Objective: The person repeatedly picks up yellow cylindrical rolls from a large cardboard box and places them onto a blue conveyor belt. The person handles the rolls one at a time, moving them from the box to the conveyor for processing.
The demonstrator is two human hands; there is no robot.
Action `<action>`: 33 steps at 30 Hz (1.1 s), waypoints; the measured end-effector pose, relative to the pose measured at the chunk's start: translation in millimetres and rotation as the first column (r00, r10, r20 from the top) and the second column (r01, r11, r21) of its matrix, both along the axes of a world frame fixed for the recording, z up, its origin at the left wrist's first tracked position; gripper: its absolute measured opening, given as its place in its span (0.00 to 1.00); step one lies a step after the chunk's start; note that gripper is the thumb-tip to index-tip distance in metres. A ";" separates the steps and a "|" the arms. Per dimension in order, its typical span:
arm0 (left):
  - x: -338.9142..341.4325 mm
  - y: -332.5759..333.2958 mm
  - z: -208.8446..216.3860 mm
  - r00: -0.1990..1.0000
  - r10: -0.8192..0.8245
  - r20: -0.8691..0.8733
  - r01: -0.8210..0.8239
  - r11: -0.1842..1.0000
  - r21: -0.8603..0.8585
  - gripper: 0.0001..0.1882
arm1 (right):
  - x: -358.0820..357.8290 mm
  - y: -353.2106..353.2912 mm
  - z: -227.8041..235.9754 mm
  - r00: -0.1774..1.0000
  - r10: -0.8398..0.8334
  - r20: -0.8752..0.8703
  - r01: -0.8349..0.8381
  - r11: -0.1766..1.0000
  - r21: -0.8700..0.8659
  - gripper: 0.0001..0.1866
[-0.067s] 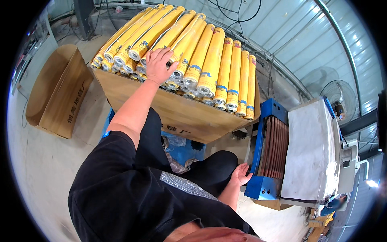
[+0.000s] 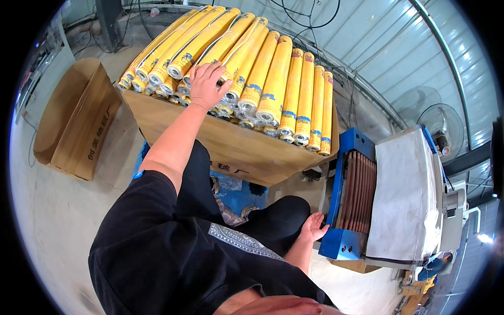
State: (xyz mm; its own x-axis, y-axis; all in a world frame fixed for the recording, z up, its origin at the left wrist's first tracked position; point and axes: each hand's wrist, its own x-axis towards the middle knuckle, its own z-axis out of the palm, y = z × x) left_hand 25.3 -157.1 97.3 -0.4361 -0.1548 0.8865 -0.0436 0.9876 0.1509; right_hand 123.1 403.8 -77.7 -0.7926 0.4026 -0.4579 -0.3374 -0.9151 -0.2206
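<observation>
My left hand (image 2: pixel 207 83) reaches forward and lies over the ends of the yellow wrapped rolls (image 2: pixel 275 79), its fingers stretched out and apart. It touches the rolls without lifting any. They are piled side by side in several layers on a large cardboard box (image 2: pixel 210 144), their hollow round ends facing me and clear film around some of them. My right hand (image 2: pixel 314 227) is low on the right, beside my knee and close to the blue frame of a machine (image 2: pixel 349 244). Its palm is turned up, its fingers are loosely spread, and nothing shows in it.
A cardboard box with an open top (image 2: pixel 79 123) stands on the floor at the left. The machine has brown rollers (image 2: pixel 357 191) and a white-covered top (image 2: pixel 401 197). Behind it is a round fan (image 2: pixel 441 131). Blue plastic (image 2: pixel 239 198) lies under my legs. Another person (image 2: pixel 434 266) is far right.
</observation>
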 end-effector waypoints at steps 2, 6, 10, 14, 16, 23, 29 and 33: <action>0.4 0.0 0.1 1.000 0.009 0.018 -0.009 1.000 0.005 0.21 | 0.1 -1.2 1.1 1.000 -0.003 0.005 0.003 1.000 0.003 0.36; 2.2 0.5 1.0 0.999 0.020 0.027 -0.020 1.000 0.009 0.21 | -1.4 -2.0 2.2 1.000 -0.006 0.009 0.006 1.000 -0.004 0.35; 4.6 -1.1 -1.0 0.999 0.034 0.025 -0.034 0.999 -0.003 0.21 | -3.3 -3.3 3.9 0.999 -0.018 0.026 0.018 1.000 -0.009 0.36; -4.8 6.5 -3.9 0.997 0.000 0.075 -0.003 0.999 0.033 0.22 | 2.8 7.3 -4.1 1.000 0.015 0.017 -0.016 0.998 0.059 0.38; -5.2 10.3 0.6 0.996 -0.011 0.087 0.011 1.000 0.009 0.22 | 7.2 12.5 -11.9 1.000 0.025 -0.008 -0.024 0.997 0.068 0.37; 2.4 -14.2 -1.0 0.992 0.066 0.104 -0.049 0.986 -0.158 0.20 | -5.4 -12.9 0.3 0.999 -0.040 -0.006 0.039 0.997 -0.071 0.31; -11.6 -5.3 -11.8 0.988 0.064 0.140 -0.041 0.987 -0.157 0.22 | -0.3 -10.2 5.0 0.998 -0.063 0.016 0.064 0.998 -0.029 0.29; -8.9 -2.2 -9.5 0.984 0.103 0.148 -0.076 0.982 -0.174 0.22 | 0.5 -9.4 9.2 0.998 -0.060 0.015 0.061 0.997 -0.036 0.28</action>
State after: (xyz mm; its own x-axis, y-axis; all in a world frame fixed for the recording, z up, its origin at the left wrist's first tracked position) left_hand 16.3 -159.3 87.9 -0.5614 -0.0552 0.8257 -0.1429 0.9893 -0.0309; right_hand 123.5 394.4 -68.5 -0.7607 0.4326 -0.4840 -0.3897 -0.9006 -0.1925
